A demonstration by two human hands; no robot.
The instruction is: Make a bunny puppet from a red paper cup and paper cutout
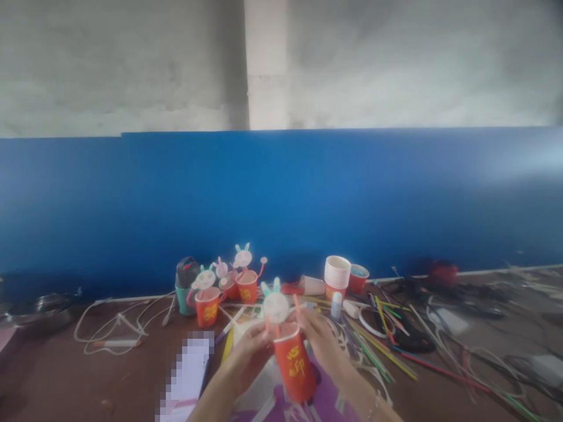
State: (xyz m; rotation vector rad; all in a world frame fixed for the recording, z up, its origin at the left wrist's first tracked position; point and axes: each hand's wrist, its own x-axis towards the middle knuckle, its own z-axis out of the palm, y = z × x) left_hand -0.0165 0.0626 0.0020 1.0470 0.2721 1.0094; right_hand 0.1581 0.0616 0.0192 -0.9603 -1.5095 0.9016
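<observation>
A red paper cup (295,366) with yellow lettering is tilted between my hands, its open rim up. A round rabbit face (276,307) with mint-green ears stands at the rim, and a thin orange strip (297,306) rises beside it. My left hand (251,350) has its fingers closed at the cup's left side near the rim. On the other side, my right hand (323,340) is closed against the cup's upper right, by the orange strip. The fingertips are partly hidden and blurred. Beneath the cup lies a purple and white sheet (328,390).
Several finished-looking rabbit cups (206,308) stand behind on the left, beside a green container (185,299). A stack of paper cups (338,272) and a glue stick (336,306) stand right of center. Colored sticks (387,351) and cables (457,351) litter the right. A blue wall panel (281,199) backs the table.
</observation>
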